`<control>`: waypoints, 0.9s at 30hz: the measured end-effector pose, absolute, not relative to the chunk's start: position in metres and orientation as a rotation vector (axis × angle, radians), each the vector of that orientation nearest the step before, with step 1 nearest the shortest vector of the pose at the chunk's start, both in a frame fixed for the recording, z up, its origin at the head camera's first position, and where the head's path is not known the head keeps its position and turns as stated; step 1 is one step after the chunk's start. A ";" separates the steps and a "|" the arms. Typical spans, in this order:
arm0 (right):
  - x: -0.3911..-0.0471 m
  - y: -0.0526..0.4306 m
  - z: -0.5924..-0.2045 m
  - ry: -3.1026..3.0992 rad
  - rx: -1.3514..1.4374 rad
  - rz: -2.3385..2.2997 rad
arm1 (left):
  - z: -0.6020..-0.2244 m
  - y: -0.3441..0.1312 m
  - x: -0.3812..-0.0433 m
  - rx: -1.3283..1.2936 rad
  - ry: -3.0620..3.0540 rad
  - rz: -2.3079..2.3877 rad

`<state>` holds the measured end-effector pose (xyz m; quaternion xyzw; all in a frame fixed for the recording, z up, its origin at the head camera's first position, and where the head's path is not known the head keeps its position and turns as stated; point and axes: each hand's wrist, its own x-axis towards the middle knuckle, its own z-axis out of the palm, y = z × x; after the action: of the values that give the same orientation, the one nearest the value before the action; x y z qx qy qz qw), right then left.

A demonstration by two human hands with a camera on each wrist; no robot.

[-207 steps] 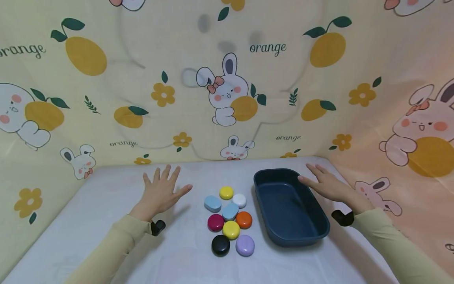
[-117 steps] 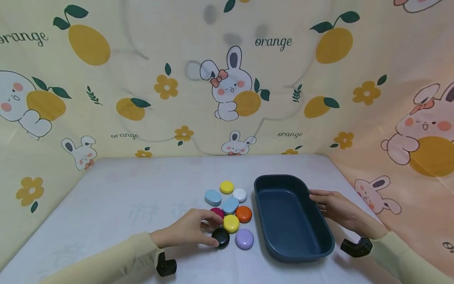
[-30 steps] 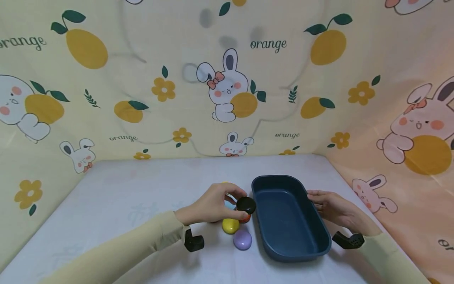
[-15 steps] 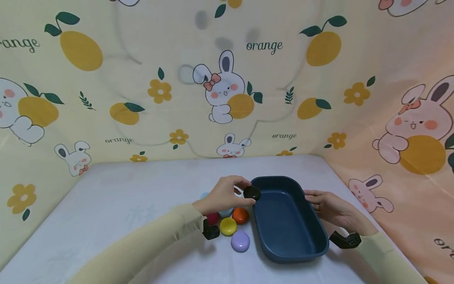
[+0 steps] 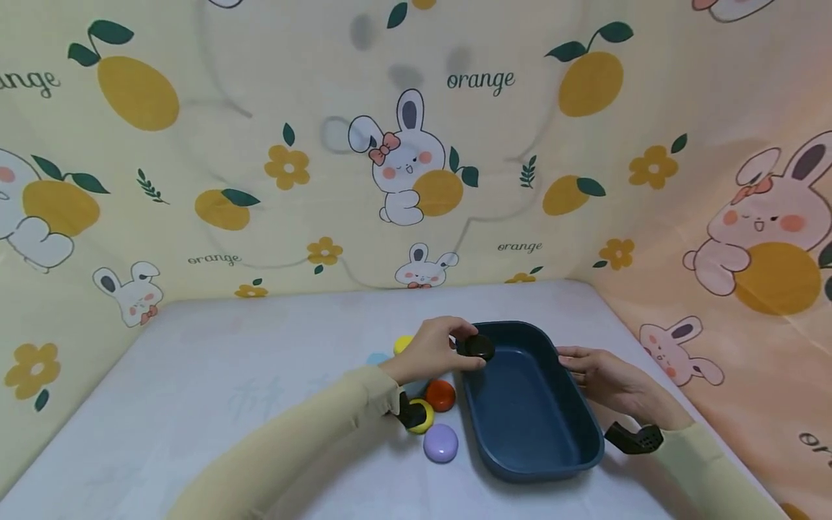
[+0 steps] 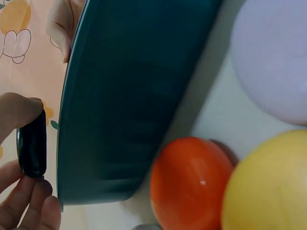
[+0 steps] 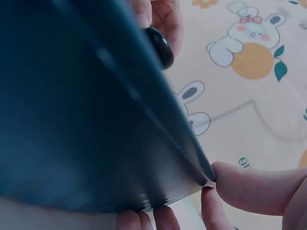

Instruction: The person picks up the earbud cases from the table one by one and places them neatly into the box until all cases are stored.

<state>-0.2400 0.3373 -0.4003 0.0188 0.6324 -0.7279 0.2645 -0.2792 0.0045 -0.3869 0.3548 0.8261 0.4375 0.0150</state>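
Note:
A glossy black, rounded disc [image 5: 480, 347] is pinched between the thumb and fingers of my left hand [image 5: 434, 350]. In the head view the disc overlaps the inner left side of a deep blue rectangular tray [image 5: 529, 419], near its far end. The left wrist view shows the disc [image 6: 32, 143] on edge beside the tray wall [image 6: 115, 105]. My right hand [image 5: 617, 383] holds the tray's right side; in the right wrist view the thumb [image 7: 254, 189] is at the rim and fingertips [image 7: 165, 218] are along the outer wall.
Left of the tray lie similar smooth discs: orange [image 5: 440, 396], lilac [image 5: 441, 443], yellow [image 5: 425, 419], another yellow [image 5: 403, 344] and light blue [image 5: 377, 359], some partly hidden by my left arm. A printed cloth [image 5: 292, 238] hangs behind the white-covered table [image 5: 227, 375].
My left hand reached the discs, took hold of the black one, then carried it right and away to above the tray. My right hand moved down to the tray's side and has stayed there.

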 end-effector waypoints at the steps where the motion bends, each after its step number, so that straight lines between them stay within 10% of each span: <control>1: -0.240 0.337 -0.401 1.708 0.050 -1.968 | -0.387 0.006 -0.280 1.103 2.583 1.352; 27: -0.237 0.332 -0.397 1.807 0.080 -1.947 | -0.360 -0.064 -0.247 0.914 2.630 1.624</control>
<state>-0.2373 0.3323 -0.3967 0.0291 0.6601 -0.7113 0.2398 -0.2470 -0.0639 -0.3604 0.2834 0.8152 0.5034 -0.0409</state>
